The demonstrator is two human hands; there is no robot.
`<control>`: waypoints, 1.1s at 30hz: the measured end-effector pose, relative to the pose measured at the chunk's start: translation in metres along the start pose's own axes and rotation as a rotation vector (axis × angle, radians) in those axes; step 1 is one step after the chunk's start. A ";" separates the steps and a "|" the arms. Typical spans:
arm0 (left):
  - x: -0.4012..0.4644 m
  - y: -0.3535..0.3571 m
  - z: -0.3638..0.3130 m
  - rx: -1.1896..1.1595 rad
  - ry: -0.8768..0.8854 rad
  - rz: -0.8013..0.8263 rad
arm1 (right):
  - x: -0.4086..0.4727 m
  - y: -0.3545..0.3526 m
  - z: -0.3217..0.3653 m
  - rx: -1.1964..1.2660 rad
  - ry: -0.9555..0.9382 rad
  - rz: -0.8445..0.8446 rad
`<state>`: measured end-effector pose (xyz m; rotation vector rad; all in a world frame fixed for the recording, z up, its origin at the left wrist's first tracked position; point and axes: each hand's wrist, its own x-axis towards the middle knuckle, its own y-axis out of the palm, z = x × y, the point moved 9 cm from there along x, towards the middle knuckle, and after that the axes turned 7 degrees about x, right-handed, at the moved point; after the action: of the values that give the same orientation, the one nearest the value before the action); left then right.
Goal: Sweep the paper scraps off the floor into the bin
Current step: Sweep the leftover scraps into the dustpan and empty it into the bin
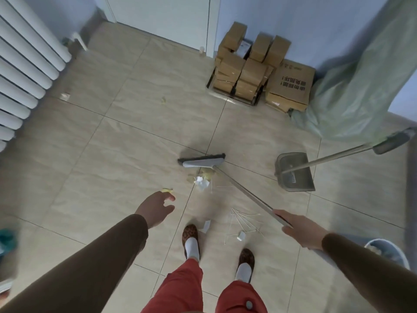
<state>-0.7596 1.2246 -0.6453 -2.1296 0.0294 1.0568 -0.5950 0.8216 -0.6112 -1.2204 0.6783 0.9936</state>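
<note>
Beige tiled floor (126, 136) fills the head view, bounded by a white radiator (24, 64) along the left edge, a white door (162, 16) and pale wall at the far edge, and a green plastic sheet (358, 82) draped at the far right corner. Cardboard boxes (261, 71) are stacked against the far wall, between door and sheet. Most of the left and middle floor lies open.

Broom (203, 162): head flat on the floor near the middle, bristles facing the far wall, handle slanting back to the right hand (300, 231), whose fingers are wrapped closed around the handle's end. Left hand (155, 207): held out above the floor, fingers loosely spread, holding nothing.

Paper scraps (202, 182): a small white and yellow cluster lies just on the near side of the broom head; one yellow scrap (167, 190) lies just beyond the left fingertips; further white scraps and thin sticks (243, 224) lie beside the feet, under the broom handle. A few stray bits lie far left, near the radiator.

Dustpan (295, 172): grey, standing on the floor to the right of the broom head, apart from it, its long handle leaning toward the right edge. Bin (388, 251): pale, at the near right edge, partly hidden behind the right sleeve.
</note>
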 end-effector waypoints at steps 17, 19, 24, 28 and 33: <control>0.043 -0.044 0.092 -0.075 -0.064 -0.111 | 0.234 -0.089 0.384 0.301 -0.153 -0.099; 0.044 -0.040 0.110 -0.080 -0.090 -0.115 | 0.254 -0.083 0.408 0.204 -0.124 -0.092; 0.039 -0.027 0.142 -0.103 -0.138 -0.108 | 0.258 -0.042 0.410 -0.185 -0.190 -0.080; 0.027 -0.016 0.150 -0.104 -0.177 -0.095 | 0.229 -0.018 0.344 -0.190 -0.226 -0.045; 0.011 -0.011 0.125 -0.071 -0.149 -0.087 | 0.169 -0.005 0.238 -0.352 -0.211 0.030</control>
<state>-0.8336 1.3147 -0.6943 -2.0894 -0.1727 1.1769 -0.5358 1.0944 -0.6970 -1.3861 0.3656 1.2832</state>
